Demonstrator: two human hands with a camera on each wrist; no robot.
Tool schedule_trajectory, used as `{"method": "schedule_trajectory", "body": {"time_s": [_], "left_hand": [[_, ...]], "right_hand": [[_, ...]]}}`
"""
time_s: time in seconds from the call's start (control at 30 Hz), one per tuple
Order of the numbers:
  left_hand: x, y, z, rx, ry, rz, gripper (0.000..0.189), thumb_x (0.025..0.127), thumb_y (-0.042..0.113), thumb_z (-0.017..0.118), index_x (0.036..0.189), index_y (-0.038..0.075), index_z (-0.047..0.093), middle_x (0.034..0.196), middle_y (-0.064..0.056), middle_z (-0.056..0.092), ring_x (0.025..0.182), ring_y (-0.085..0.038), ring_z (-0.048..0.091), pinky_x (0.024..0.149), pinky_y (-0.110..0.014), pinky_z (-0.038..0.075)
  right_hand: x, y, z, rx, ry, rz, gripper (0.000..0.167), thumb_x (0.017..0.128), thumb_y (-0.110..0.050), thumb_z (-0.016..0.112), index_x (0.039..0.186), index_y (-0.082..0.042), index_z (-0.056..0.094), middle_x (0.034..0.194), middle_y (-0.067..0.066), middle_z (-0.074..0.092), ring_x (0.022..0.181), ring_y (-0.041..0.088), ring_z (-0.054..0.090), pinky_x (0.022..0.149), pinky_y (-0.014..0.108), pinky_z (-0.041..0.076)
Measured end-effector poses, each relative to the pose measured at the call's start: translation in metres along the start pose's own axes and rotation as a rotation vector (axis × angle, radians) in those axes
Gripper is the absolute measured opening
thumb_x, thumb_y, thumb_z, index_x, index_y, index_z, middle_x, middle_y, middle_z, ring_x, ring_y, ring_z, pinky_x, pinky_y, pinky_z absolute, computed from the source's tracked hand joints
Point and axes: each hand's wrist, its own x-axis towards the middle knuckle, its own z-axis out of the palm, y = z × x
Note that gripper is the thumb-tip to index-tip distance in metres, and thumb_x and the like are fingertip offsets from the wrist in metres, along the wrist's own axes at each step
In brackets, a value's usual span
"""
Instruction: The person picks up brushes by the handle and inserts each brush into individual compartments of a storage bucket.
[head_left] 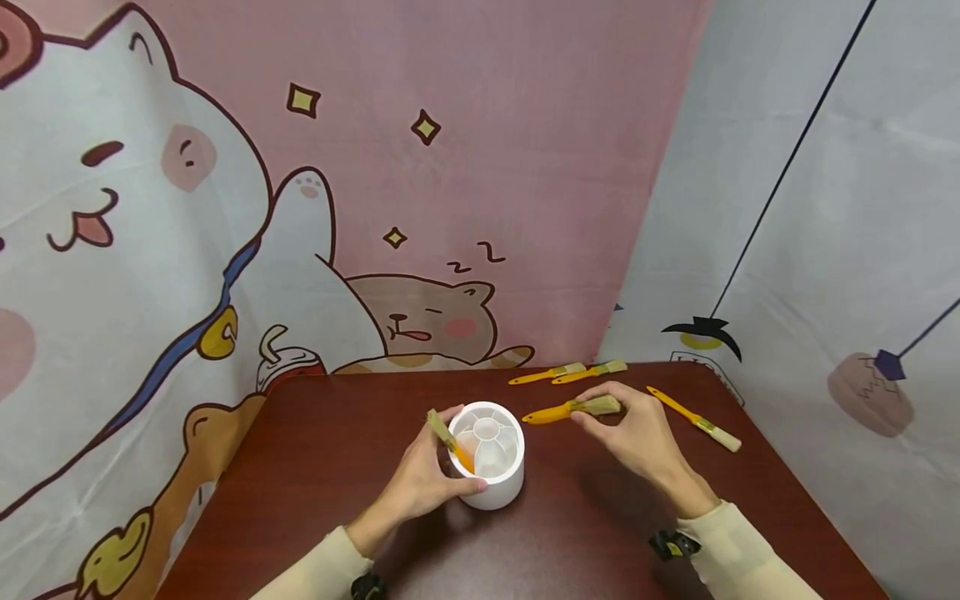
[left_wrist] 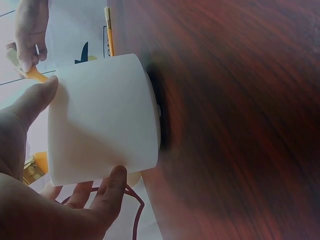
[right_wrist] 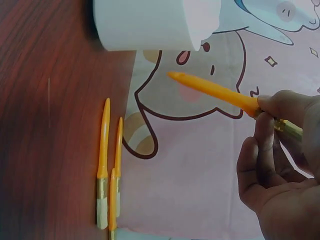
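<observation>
My left hand (head_left: 420,482) grips a white round holder (head_left: 498,493) with several inner compartments, thumb at the near side and fingers round the far side. One paintbrush (head_left: 444,431) leans in the holder's left side, bristles up. My right hand (head_left: 643,435) pinches a second paintbrush (head_left: 550,414) between thumb and fingers, to the right of the holder. Its yellow handle (right_wrist: 212,89) points left toward the holder, and its bristles (head_left: 603,405) point right. In the left wrist view the white wall (left_wrist: 102,120) hides the holder's inside. Whether its base touches the table cannot be told.
Two paintbrushes (head_left: 546,374) (head_left: 590,372) lie at the back edge of the dark wooden table (head_left: 300,492). Another paintbrush (head_left: 694,419) lies slantwise at the right, beyond my right hand. Cartoon-printed cloth (head_left: 510,167) hangs behind and beside the table.
</observation>
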Motion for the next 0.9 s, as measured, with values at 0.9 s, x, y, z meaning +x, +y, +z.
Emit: {"method": "schedule_trajectory", "body": {"time_s": [0.9], "left_hand": [[0.000,-0.001,0.000,-0.009,-0.006,-0.001,0.125,0.072,0.028,0.115,0.175,0.018,0.046,0.154,-0.008,0.071,0.126,-0.021,0.074,0.108,-0.036,0.056]], "right_hand": [[-0.002,-0.033,-0.008,0.162,-0.026,-0.077,0.031,0.091,-0.011,0.102,0.116,-0.024,0.087,0.099,-0.012,0.079,0.083,0.007,0.071,0.076,0.017,0.060]]}}
